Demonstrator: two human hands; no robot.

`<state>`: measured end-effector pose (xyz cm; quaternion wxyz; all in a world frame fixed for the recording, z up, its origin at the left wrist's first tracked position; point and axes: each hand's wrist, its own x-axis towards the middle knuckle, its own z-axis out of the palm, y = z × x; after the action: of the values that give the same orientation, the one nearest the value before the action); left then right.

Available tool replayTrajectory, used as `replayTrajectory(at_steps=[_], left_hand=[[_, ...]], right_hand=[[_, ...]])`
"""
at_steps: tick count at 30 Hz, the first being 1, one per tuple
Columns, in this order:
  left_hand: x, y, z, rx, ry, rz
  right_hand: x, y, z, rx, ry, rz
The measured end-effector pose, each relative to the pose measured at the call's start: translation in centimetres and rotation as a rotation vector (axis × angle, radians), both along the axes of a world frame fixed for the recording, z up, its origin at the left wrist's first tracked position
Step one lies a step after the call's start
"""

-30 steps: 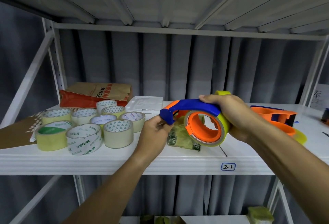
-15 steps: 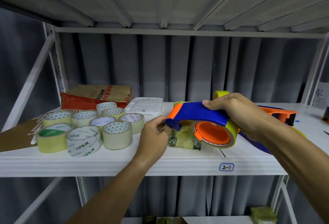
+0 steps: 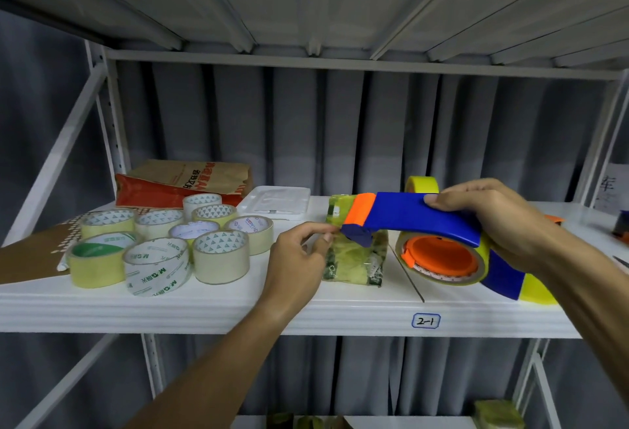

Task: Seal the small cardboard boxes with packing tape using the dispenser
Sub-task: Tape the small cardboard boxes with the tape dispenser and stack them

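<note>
My right hand [image 3: 490,221] grips the blue and orange tape dispenser [image 3: 415,217] by its handle, above the white shelf [image 3: 238,306]. An orange hub with a tape roll [image 3: 442,260] sits in the dispenser. My left hand [image 3: 299,258] is at the dispenser's front tip, thumb and forefinger pinching there, apparently on the tape end, which is too thin to make out. Just behind the tip stands a small box wrapped in yellowish tape [image 3: 355,258].
Several tape rolls [image 3: 160,251] cluster on the shelf's left, with a brown paper bag [image 3: 183,183] and a white tray [image 3: 275,205] behind. A second yellow and blue dispenser [image 3: 517,284] lies under my right forearm. A label "2-1" [image 3: 426,320] marks the shelf edge.
The dispenser has tilted flatter and shifted slightly right and back over the shelf. My left hand followed its tip and stays pinched there.
</note>
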<state>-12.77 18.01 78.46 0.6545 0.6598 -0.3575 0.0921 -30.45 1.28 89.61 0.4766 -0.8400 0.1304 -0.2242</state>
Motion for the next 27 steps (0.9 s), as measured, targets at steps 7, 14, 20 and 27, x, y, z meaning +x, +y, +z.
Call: replayTrajectory(at_steps=[7, 14, 20, 27], left_hand=[[0.1, -0.1, 0.1, 0.055, -0.115, 0.102], [1.1, 0.6, 2.1, 0.282, -0.408, 0.030], [1.4, 0.3, 2.2, 0.308, -0.366, -0.078], [2.1, 0.1, 2.3, 0.302, -0.306, -0.122]], right_hand=[[0.2, -1.5, -2.5, 0.191, -0.116, 0.082], [0.5, -2.2, -4.1, 0.311, -0.198, 0.092], [0.3, -3.2, -4.3, 0.293, -0.208, 0.133], [0.4, -3.7, -3.4, 0.114, -0.198, 0.202]])
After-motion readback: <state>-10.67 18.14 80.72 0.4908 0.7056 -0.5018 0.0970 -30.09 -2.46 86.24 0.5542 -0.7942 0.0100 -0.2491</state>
